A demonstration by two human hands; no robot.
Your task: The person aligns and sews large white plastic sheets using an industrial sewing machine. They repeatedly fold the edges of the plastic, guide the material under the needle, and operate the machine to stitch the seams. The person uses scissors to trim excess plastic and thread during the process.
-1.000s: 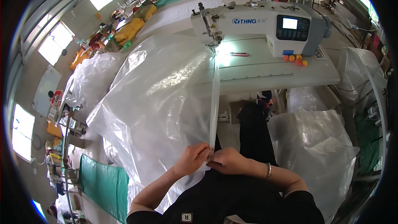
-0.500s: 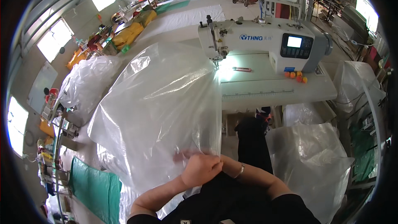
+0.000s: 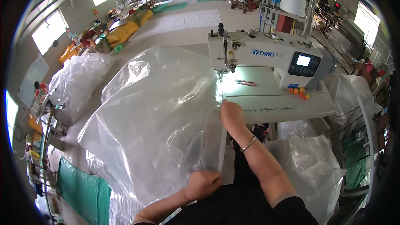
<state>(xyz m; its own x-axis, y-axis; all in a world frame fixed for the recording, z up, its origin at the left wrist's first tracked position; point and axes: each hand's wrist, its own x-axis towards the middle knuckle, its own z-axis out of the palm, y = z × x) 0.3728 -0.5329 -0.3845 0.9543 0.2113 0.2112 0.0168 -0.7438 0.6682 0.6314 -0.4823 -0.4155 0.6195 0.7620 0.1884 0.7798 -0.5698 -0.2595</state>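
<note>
A large clear plastic sheet (image 3: 154, 112) spreads over the left of the sewing table and hangs toward my lap. Its right edge runs down from under the needle of the white sewing machine (image 3: 246, 52). My right hand (image 3: 231, 111) is closed on that edge a little below the lit needle area, its arm stretched forward with a bracelet at the wrist. Close to my body, my left hand (image 3: 204, 184) is closed on the lower part of the same edge. The fingertips of both hands are partly hidden.
A pink-handled small tool (image 3: 246, 83) lies on the machine bed right of the needle, with several small orange balls (image 3: 300, 93) farther right. A white thread cone (image 3: 293, 2) stands behind the machine. More plastic sheeting (image 3: 308, 171) hangs at my right; a green sheet (image 3: 83, 191) lies lower left.
My right hand has moved away from my left, forward and up along the sheet's edge toward the needle. My left hand stays low, gripping the edge. The whole view has shifted slightly.
</note>
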